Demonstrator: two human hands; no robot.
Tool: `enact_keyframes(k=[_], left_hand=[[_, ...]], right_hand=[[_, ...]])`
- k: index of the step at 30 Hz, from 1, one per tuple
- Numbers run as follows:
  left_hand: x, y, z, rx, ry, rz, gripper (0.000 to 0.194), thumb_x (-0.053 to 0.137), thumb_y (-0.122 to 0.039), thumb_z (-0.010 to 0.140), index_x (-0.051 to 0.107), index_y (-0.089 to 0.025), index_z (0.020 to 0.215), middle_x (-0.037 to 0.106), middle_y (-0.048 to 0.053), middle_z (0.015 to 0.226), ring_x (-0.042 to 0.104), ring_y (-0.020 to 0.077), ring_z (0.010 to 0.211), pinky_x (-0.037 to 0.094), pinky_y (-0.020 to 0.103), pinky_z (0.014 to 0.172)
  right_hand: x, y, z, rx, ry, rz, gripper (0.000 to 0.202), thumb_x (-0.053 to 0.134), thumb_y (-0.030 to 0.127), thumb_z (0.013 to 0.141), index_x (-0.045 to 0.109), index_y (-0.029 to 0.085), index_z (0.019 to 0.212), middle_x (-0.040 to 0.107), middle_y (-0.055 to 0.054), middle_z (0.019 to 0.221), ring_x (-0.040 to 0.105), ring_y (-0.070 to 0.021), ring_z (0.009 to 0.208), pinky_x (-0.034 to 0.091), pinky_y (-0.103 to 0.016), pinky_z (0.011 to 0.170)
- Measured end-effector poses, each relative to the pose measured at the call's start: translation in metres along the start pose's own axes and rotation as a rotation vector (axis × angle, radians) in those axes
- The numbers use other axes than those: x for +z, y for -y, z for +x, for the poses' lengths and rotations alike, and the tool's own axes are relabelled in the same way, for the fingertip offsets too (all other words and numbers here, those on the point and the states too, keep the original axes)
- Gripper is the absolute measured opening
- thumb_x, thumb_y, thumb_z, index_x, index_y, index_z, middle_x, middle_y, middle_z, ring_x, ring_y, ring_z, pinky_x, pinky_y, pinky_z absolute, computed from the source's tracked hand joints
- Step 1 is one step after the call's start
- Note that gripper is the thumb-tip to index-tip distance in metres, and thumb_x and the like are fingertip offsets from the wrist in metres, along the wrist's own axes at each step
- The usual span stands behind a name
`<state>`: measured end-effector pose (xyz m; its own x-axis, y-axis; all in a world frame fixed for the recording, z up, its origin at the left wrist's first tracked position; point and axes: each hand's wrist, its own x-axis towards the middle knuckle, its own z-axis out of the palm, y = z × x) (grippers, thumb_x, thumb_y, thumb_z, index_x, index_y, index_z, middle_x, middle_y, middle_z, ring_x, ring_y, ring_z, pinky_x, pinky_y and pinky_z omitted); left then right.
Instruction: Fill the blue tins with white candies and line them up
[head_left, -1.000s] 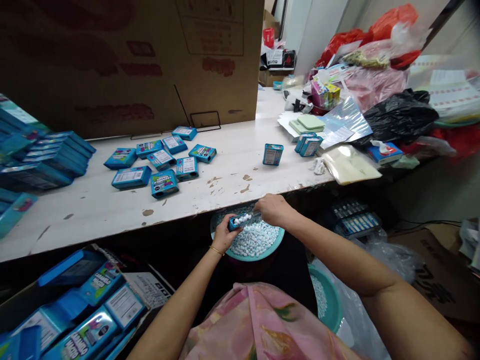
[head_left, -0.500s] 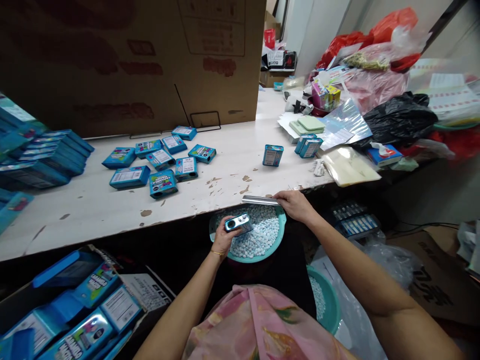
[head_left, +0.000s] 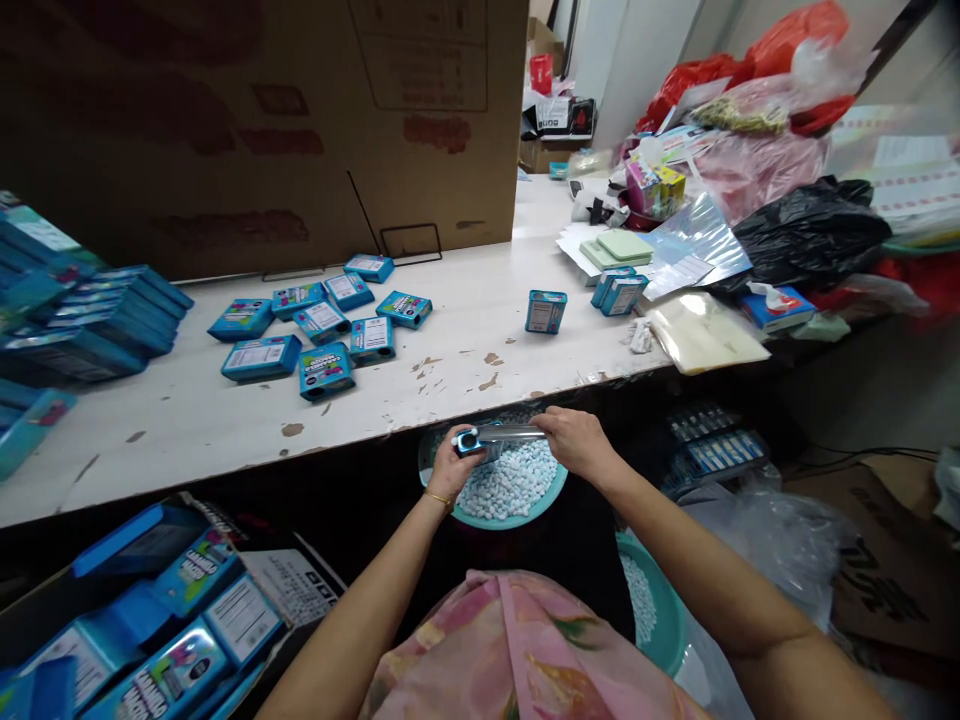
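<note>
My left hand is closed around a small blue candy box, its narrow end with a round dark hole facing up. Between the fingers of my right hand is a slim, shiny silver strip, possibly a metal ruler. Its far end lies over the top of the box; whether it presses on it, I cannot tell. Both hands are above a turquoise basin full of small white and pale blue candies, below the table edge.
Several blue boxes lie on the white table, and one box stands alone. Stacked boxes are at left, an open carton of boxes at lower left. A large cardboard box stands behind; bags crowd the right.
My right hand has brought the silver strip down and left, from the table edge to the top of the box. The box in my left hand has shifted and tilted slightly.
</note>
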<state>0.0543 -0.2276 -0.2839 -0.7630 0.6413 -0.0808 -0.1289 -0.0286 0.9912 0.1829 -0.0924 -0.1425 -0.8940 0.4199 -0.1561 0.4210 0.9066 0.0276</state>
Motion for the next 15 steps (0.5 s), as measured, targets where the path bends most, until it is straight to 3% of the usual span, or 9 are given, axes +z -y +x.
enact_keyframes(k=[11,15], left_hand=[[-0.01,0.0,0.002,0.0,0.044,0.11,0.044,0.065,-0.021,0.048,0.048,-0.017,0.089,0.052,-0.002,0.074,0.051,0.0117,0.069,0.041,0.024,0.067],[-0.014,-0.002,0.001,0.009,0.072,0.122,0.041,0.064,-0.021,0.05,0.049,-0.016,0.087,0.052,-0.002,0.073,0.05,0.0119,0.067,0.041,0.025,0.066]], right_hand=[[0.0,0.007,0.006,-0.136,-0.032,-0.035,0.035,0.035,0.013,0.078,0.054,0.026,0.104,0.058,-0.004,0.09,0.054,-0.0157,0.085,0.038,-0.023,0.063],[0.002,0.007,0.006,-0.081,-0.085,0.007,0.034,0.031,0.017,0.082,0.054,0.026,0.104,0.058,-0.003,0.092,0.055,-0.0157,0.084,0.037,-0.024,0.061]])
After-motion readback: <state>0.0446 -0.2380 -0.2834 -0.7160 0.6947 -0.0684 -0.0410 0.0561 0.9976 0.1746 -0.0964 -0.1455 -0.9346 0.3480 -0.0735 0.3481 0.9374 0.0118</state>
